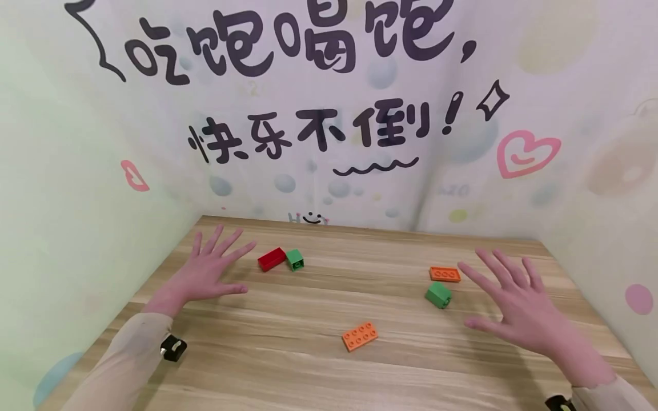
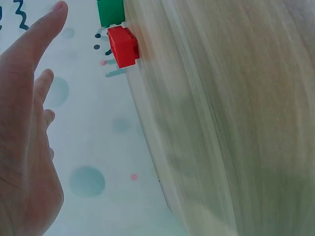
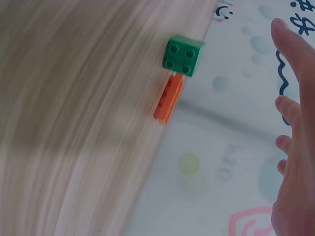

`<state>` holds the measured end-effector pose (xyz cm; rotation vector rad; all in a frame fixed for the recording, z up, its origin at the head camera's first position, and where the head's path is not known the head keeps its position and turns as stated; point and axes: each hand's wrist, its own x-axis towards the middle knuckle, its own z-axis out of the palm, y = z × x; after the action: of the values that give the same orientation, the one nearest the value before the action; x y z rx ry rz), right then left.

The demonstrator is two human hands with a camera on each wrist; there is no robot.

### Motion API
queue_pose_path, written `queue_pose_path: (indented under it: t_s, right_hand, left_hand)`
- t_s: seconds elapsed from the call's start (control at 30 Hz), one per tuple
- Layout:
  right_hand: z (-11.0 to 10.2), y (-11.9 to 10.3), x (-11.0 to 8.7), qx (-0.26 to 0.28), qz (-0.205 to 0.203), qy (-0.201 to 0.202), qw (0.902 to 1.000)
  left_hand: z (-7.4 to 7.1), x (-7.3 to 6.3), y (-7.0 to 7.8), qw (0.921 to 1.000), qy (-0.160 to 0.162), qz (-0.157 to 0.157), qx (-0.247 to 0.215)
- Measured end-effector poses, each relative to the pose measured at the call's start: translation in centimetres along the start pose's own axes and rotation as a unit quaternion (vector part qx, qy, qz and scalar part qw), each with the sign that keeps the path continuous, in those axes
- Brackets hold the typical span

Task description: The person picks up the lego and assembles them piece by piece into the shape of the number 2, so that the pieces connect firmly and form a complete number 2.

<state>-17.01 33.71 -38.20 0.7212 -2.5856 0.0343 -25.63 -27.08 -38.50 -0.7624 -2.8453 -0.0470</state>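
Note:
My left hand is spread over the left side of the wooden table, holding nothing. Nearest to it lies a red toy brick, with a green brick right beside it. On the right, my right hand hovers with fingers fanned out and nothing in it. Just left of its fingertips are a flat orange brick and a second green brick, whose studs face the right wrist camera. Another flat orange brick, studs up, lies near the front middle.
The wooden table ends against a printed cloth backdrop with black lettering and hearts. Pale cloth walls also stand at the left and right sides. A small black device is worn at the left wrist.

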Motion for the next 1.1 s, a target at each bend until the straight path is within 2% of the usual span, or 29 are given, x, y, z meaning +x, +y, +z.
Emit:
queue_pose_path:
  t_s: [0.2, 0.47, 0.63, 0.83, 0.97, 1.1]
  right_hand:
    - [0.4, -1.6, 1.0, 0.001, -0.023, 0.008, 0.9997]
    - [1.1, -3.4, 2.2, 0.029, -0.027, -0.017, 0.9991]
    - [1.6, -4.5, 3.0, 0.035, -0.043, -0.026, 0.9981]
    - [2.3, -5.6, 3.6, 0.030, -0.065, -0.016, 0.9973]
    - [2.7, -6.3, 4.0, 0.032, -0.063, -0.022, 0.9973]
    - [3.0, -7.1, 4.3, 0.052, -0.057, -0.045, 0.9960]
  left_hand:
    - [-0.1, 0.3, 0.1, 1.0000, 0.000, 0.002, 0.000]
    - [-0.1, 0.3, 0.2, 0.9999, 0.001, 0.003, -0.013]
    - [0.0, 0.3, 0.2, 0.9997, -0.005, -0.002, -0.024]
    - [0.3, 0.3, 0.3, 0.9994, -0.006, 0.000, -0.034]
    - [0.4, 0.4, 0.5, 0.9987, -0.006, 0.001, -0.050]
    - [0.4, 0.5, 0.9, 0.9981, -0.009, 0.002, -0.062]
